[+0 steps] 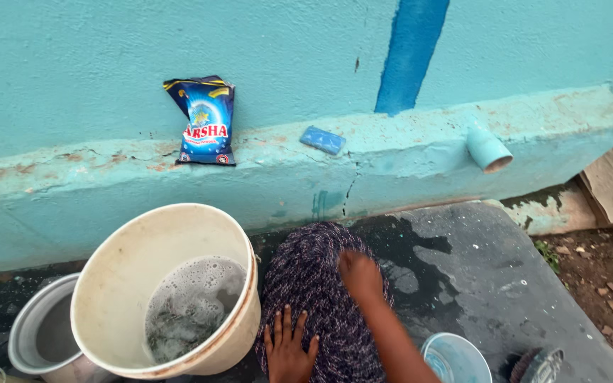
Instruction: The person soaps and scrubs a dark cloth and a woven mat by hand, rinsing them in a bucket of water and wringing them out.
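- Our two hands rest on a dark knitted cloth point(313, 284) — purple with small light specks — that lies spread on the wet dark slab point(477, 276) right in front of us.
- The cloth runs long from near us up toward the blue wall point(108, 64), so its long way points away from our body.
- Our left hand point(289, 347) sits at the near end of the cloth, flat, fingers spread wide and pointing up the cloth. It presses down — it does not pinch anything.
- Our right hand point(360, 273) is farther up, near the middle of the cloth. The arm comes in at a slant from the lower right. The hand looks blurry and curled, knuckles up, so we cannot tell if it grips the cloth or just pushes on it.
- The hands are apart, one behind the other along the cloth.
- Just left of the cloth stands a cream bucket point(136, 241) with soapy water, touching or almost touching the cloth's edge.
- A small blue cup point(455, 358) sits by our right arm.
- On the ledge point(420, 152) above lie a blue soap powder bag point(203, 120) and a blue soap bar point(322, 140).
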